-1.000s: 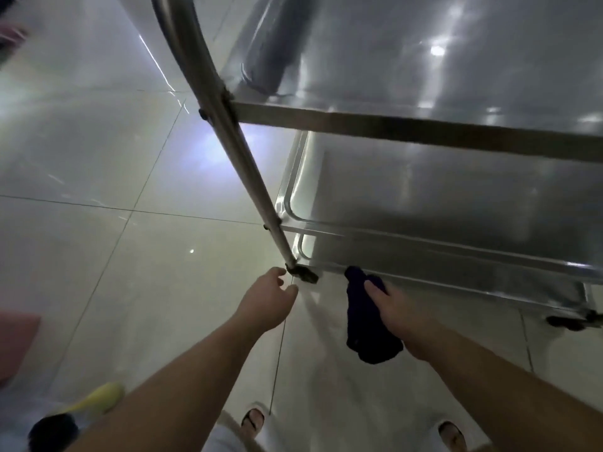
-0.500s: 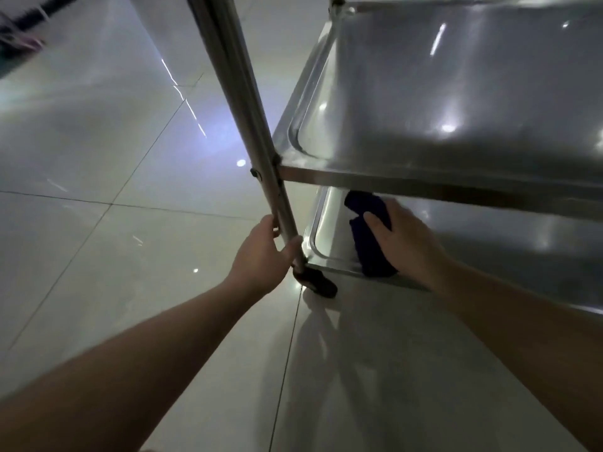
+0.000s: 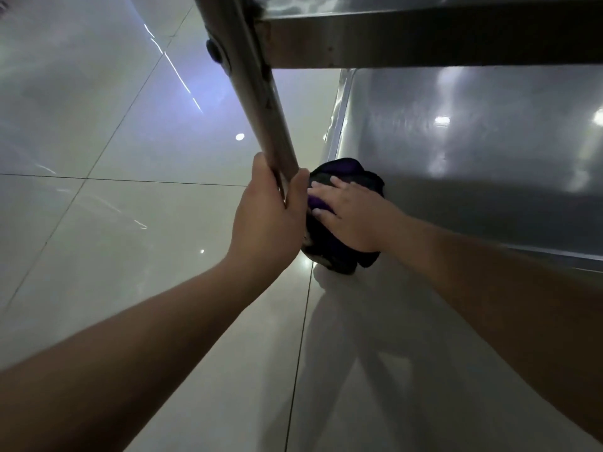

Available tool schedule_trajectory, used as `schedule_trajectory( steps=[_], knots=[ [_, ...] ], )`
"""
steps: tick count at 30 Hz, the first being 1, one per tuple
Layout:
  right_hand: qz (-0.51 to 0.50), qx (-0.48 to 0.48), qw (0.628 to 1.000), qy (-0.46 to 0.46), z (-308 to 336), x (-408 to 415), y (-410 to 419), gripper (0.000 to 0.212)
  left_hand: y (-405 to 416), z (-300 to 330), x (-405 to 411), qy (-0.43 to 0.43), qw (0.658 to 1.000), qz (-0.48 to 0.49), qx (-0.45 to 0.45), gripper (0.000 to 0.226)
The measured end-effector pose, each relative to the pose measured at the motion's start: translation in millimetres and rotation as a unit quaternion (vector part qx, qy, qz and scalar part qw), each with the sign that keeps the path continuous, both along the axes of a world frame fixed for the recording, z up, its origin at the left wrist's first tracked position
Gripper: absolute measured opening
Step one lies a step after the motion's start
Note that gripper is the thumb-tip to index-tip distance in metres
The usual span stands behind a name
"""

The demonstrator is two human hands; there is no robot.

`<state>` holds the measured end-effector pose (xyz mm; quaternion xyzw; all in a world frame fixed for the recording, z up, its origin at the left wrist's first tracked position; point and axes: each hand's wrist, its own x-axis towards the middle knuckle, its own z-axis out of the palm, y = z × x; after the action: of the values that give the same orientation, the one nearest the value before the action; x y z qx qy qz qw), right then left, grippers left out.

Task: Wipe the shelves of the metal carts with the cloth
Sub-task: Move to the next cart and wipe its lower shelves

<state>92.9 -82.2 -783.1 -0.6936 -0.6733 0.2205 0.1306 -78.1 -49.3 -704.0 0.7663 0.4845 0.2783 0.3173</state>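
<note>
Left hand [image 3: 267,216] clenched around the cart's upright metal post [image 3: 257,102], low down near its foot; right hand [image 3: 350,215] flat, fingers spread, pressing a dark purple cloth [image 3: 342,256] onto the near left corner of the lower shelf [image 3: 473,151]; cloth bunched, part of it hanging over the shelf's front edge; upper shelf's front rim [image 3: 424,40] crosses overhead; glossy tiled floor [image 3: 98,223] below, reflecting lights.

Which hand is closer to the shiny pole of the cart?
The left hand. It is wrapped around the pole near its bottom. The right hand is beside the pole, pressing flat on the dark cloth at the lower shelf's corner.
</note>
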Motion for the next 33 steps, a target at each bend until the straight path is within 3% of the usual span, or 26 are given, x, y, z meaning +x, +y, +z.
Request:
schedule_trajectory(
  steps=[4,14,17,19,22,24,26,29,33],
  knots=[
    [-0.011,-0.008,0.999,-0.04,-2.4,35.7,37.7,0.057,-1.3,0.0,-0.2,0.01,1.0,-0.005,0.009,0.022],
    [-0.298,-0.108,0.948,-0.041,6.9,133.7,100.9,0.067,4.2,1.1,-2.2,0.027,0.999,-0.031,0.013,0.03],
    [-0.258,-0.073,0.963,-0.02,13.1,94.3,111.3,0.064,6.0,0.4,-2.9,0.039,0.999,-0.036,0.01,0.024],
    [-0.175,-0.061,0.982,-0.018,17.6,55.3,115.4,0.062,5.9,1.2,-3.3,0.037,0.998,-0.04,0.016,0.021],
    [0.01,-0.072,0.993,-0.091,10.7,2.0,95.7,0.058,4.6,3.4,-4.4,0.024,0.998,-0.047,0.027,0.019],
    [0.032,-0.051,0.996,-0.064,5.6,-7.1,66.2,0.065,2.5,4.2,-5.2,0.017,0.998,-0.047,0.024,0.017],
    [-0.032,-0.022,0.999,-0.013,3.6,9.6,41.6,0.062,0.4,4.7,-4.3,0.013,0.999,-0.047,0.021,0.016],
    [-0.188,-0.029,0.981,-0.04,-4.0,78.5,10.6,0.061,-1.2,5.0,-3.4,0.01,0.999,-0.04,0.024,0.017],
    [-0.426,-0.07,0.899,-0.069,-5.9,206.9,-90.1,0.066,-0.9,4.2,-3.4,0.01,0.999,-0.038,0.017,0.019]
  ],
)
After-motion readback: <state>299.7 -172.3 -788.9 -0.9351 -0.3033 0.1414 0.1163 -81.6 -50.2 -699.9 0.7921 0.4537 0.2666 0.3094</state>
